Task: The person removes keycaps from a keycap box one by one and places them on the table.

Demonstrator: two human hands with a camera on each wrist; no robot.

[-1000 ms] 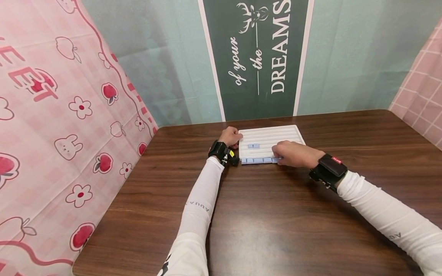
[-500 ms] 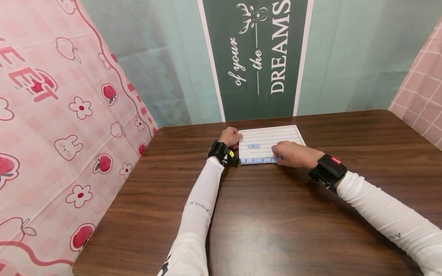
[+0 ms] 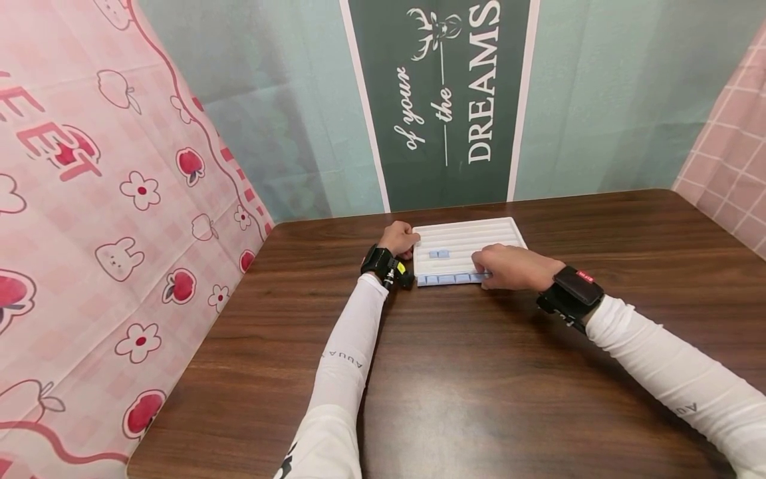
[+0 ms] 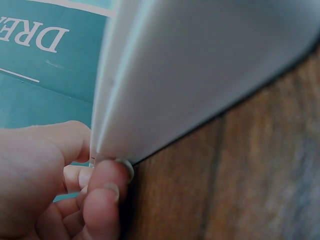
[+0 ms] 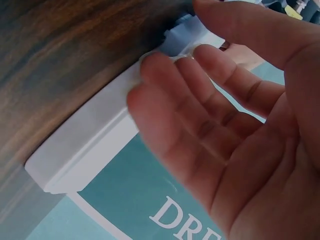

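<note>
A white ridged tray [image 3: 469, 229] lies near the back of the table. My left hand [image 3: 397, 238] grips its left end; in the left wrist view the thumb and curled fingers [image 4: 102, 200] pinch the tray's edge [image 4: 165, 85]. Along the front side runs a row of light-blue keycaps [image 3: 445, 279]. My right hand [image 3: 511, 267] holds the row's right end, which its fingers partly cover. In the right wrist view, blue plastic [image 5: 182, 37] shows between thumb and fingertips beside the tray wall [image 5: 80, 132]. Two more blue keycaps [image 3: 439, 253] sit together on a ridge inside.
The brown wooden table [image 3: 443, 379] extends on all sides of the tray. Behind it hangs a green and teal cloth [image 3: 455, 120] with white lettering. A pink patterned curtain [image 3: 137, 253] borders the left side.
The blue row has slid very slightly left along the tray's front, with the right hand at its end. Left hand and tray stay put.
</note>
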